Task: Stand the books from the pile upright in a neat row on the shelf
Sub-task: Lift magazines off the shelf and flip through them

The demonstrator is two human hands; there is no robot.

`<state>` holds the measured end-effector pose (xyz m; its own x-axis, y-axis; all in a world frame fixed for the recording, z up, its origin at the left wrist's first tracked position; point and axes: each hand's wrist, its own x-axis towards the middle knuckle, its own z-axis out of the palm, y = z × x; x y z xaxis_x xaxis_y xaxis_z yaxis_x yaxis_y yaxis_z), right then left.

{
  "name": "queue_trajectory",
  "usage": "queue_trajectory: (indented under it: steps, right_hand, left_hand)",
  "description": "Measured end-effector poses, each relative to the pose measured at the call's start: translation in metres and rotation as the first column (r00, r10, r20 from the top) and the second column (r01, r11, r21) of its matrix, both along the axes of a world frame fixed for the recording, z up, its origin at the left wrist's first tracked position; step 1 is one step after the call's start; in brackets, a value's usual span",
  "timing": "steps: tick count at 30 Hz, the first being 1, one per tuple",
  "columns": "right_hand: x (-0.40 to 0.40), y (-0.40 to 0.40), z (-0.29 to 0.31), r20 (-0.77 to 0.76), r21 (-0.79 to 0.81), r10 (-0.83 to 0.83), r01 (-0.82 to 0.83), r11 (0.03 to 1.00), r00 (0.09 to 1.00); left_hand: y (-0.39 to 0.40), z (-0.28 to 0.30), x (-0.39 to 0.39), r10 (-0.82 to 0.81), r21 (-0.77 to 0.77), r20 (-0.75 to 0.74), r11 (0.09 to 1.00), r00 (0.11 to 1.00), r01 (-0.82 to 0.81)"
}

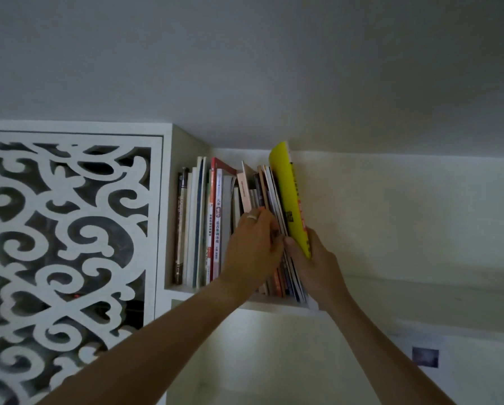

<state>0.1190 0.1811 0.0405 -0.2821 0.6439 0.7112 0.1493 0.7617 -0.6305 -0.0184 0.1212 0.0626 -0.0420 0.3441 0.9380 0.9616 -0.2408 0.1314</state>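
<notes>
The right hand (312,260) gripped the thin yellow paperback book (290,200), its long axis running toward 11 o'clock at the row's right end, while the left hand's fingers (269,229) pinched the neighbouring leaning books (269,194).

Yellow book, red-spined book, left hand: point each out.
yellow book (288,200), head view, middle of its cover
red-spined book (214,200), head view, on its spine
left hand (252,247), head view, back of the hand

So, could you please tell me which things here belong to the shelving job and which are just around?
Job: yellow book, row of books, shelf, left hand, right hand.
Just around: carved white screen, small picture on the wall.
</notes>
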Motion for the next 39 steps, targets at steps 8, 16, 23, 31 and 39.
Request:
queue_trajectory:
  steps: [8,16,23,31,39]
  right_hand:
    - [0.006,0.031,-0.003,-0.076,0.45,-0.348,0.344,0.824,0.934]
    - [0.004,0.011,-0.015,-0.25,0.146,-0.071,0.11,0.983,0.966]
    - [0.011,0.019,-0.024,-0.25,-0.015,-0.057,0.055,0.998,0.967]
    - [0.016,0.017,-0.025,-0.271,-0.095,-0.046,0.021,0.995,0.961]
    - [0.019,0.011,-0.02,-0.195,-0.09,0.036,-0.055,0.994,0.98]
  left_hand:
    - [0.018,-0.011,0.016,0.225,0.086,0.047,0.97,0.973,-0.228]
    - [0.025,-0.021,0.027,0.323,0.094,0.114,0.938,0.939,-0.334]
    - [0.023,-0.02,0.036,0.395,0.066,0.011,0.917,0.919,-0.394]
    - [0.005,-0.015,0.021,0.376,0.016,-0.617,0.884,0.691,-0.467]
    - [0.007,0.008,0.004,0.297,0.069,-0.706,0.932,0.642,-0.356]
